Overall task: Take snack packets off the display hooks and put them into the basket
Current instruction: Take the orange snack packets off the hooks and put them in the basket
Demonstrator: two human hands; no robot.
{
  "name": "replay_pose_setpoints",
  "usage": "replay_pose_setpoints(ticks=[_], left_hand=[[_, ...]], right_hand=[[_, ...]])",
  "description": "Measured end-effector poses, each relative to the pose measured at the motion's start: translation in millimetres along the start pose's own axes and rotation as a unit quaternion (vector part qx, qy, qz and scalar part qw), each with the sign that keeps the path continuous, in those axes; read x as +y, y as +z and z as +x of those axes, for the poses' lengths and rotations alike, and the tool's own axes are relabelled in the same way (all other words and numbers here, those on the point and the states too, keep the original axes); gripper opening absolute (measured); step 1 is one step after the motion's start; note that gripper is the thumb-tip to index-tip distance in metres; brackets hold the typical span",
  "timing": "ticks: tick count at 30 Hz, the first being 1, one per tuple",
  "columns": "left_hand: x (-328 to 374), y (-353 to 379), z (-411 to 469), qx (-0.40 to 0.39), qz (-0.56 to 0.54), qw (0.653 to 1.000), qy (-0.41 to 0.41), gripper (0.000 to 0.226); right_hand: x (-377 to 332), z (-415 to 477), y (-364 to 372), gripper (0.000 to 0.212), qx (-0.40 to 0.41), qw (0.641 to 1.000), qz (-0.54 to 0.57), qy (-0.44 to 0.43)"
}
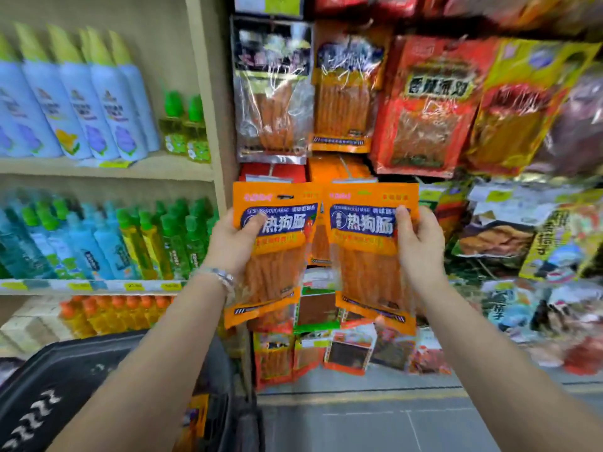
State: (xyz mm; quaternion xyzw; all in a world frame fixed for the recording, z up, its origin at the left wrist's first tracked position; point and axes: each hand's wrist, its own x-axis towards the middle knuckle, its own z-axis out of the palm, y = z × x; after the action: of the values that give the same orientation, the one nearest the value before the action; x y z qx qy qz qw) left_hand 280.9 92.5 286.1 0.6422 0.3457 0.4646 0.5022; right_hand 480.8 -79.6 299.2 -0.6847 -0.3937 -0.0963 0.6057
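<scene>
Head cam, biggest thing first: the snack rack (424, 109) fills everything above and to the right of the hands, with bags hanging in overlapping rows. Left of the hands is a shelf (107, 168) of spray bottles, nothing to do with this job. The black basket (65, 380) sits low under the left forearm, so I'd guess dropping stuff in is just a short swing down and left. Something orange shows inside it, maybe a packet, but it's too blurry to call.

Both hands are up and apart, each gripping its own orange packet. The left hand (233, 239) has its thumb on the front of the left packet (277, 272), and it's the same deal for the right hand (421, 246) on the right packet (368, 272). The packets are side by side and upright, fronts facing the camera. My guess is they're clear of the hooks, since the left one's hang slot looks empty. The big print on both reads 热狗肠, and the small lettering above it is smeared. There's a silver bracelet (218, 275) on the left wrist.
</scene>
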Motion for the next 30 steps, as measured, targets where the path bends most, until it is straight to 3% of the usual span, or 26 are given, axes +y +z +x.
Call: replay_pose_setpoints(ticks=[5,10,14,20,30], left_hand=[[52,14,41,0.051,-0.051,0.997,0.033,0.017],[95,33,86,0.044,-0.061,0.994,0.081,0.025],[115,49,122,0.049,-0.059,0.989,0.123,0.035],[122,67,163,-0.01,-0.086,0.989,0.123,0.027],[129,89,187,-0.004,-0.1,0.988,0.115,0.019]], right_hand=[[-18,71,-1,0.022,0.034,0.997,0.062,-0.017],[-36,149,13,0.024,0.087,0.989,0.115,-0.017],[-44,194,26,0.022,0.085,0.988,0.128,-0.03],[-46,243,43,0.027,0.086,0.98,0.176,-0.021],[-38,291,60,0.036,0.054,0.987,0.148,-0.016]])
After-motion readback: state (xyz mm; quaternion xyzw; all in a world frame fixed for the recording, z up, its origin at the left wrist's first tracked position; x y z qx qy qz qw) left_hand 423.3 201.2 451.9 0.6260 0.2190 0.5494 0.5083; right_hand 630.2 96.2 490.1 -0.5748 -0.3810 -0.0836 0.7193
